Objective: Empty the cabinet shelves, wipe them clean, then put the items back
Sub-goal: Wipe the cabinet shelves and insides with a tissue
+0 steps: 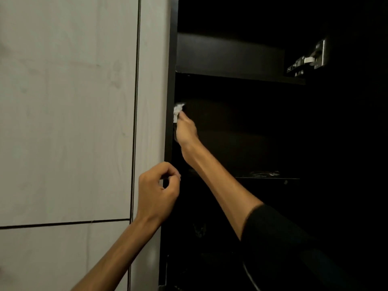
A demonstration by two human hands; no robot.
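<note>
A dark open cabinet fills the right half of the view, with black shelves. My right hand reaches deep into the middle compartment and holds a small white cloth or tissue against the cabinet's left inner wall. My left hand hovers in front of the cabinet's left front edge, fingers curled with thumb and forefinger close together; nothing shows between them. The upper shelf looks bare. The lower shelf shows faint pale shapes near its front edge. The interior is too dark to make out more.
A pale wood-grain panel with dark seams covers the left half. A metal door hinge is mounted at the upper right inside the cabinet. Dim, unclear shapes lie in the lowest compartment.
</note>
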